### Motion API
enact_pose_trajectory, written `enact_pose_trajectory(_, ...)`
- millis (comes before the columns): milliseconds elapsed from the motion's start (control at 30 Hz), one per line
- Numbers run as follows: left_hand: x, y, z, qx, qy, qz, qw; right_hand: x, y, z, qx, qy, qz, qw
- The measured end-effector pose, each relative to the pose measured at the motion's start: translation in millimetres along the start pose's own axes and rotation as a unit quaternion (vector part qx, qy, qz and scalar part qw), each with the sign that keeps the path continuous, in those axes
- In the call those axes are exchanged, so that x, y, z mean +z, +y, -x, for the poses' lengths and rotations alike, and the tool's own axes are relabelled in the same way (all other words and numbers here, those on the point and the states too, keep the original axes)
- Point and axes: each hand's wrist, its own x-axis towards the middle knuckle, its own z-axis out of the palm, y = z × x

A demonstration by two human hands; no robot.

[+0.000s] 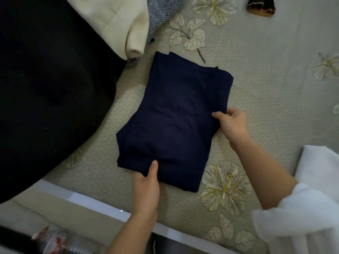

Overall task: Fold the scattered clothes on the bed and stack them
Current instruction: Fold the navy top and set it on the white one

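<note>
Navy folded garment (176,121): lying mid-bed on the floral bedspread (266,74). Left hand (146,186) is pinching its near edge, thumb on top, fingers tucked beneath. Right hand (233,125) is gripping its right edge, fingers curling round the cloth. Black fabric (45,88) is spreading at the left; cream garment (117,24) and grey-blue knit (159,13) are lying beyond, apart from it. White sleeve (302,217) is covering the right arm.

Both arms reach forward. The left hand (146,182) pinches the near edge of the folded blue cloth (176,114), thumb on top. The right hand (233,125) grips its side edge, fingers curled. A white sleeve (300,217) bunches at the right elbow.
</note>
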Motion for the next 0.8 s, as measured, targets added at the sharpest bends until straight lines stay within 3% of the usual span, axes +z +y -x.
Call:
enact_pose_trajectory(133,3,16,-4,0.140,0.030,-0.034,0.989,-29,15,19,0.050,0.012,0.061,0.997)
enact_pose_trajectory(200,-2,26,-13,0.173,0.033,-0.069,0.982,-47,33,43,0.123,-0.056,0.102,0.986)
enact_pose_trajectory(300,-17,34,-34,0.188,0.029,-0.161,0.968,-66,60,85,0.245,-0.207,0.156,0.934)
enact_pose_trajectory(367,-27,34,-47,0.176,0.033,-0.201,0.963,-74,73,96,0.223,-0.241,0.219,0.919)
enact_pose_trajectory(433,-36,31,-54,0.184,0.059,-0.224,0.955,-79,78,92,0.120,-0.160,0.232,0.952)
enact_pose_trajectory(500,-39,28,-51,0.215,0.098,-0.249,0.939,-78,69,80,0.009,-0.023,0.192,0.981)
enact_pose_trajectory(567,-35,26,-43,0.221,0.109,-0.251,0.936,-69,63,60,-0.068,0.075,0.220,0.970)
enact_pose_trajectory(633,-30,21,-33,0.201,0.093,-0.238,0.946,-57,64,42,-0.105,0.098,0.304,0.942)
enact_pose_trajectory(800,-26,11,-24,0.213,0.092,-0.265,0.936,-44,67,32,-0.088,0.055,0.306,0.946)
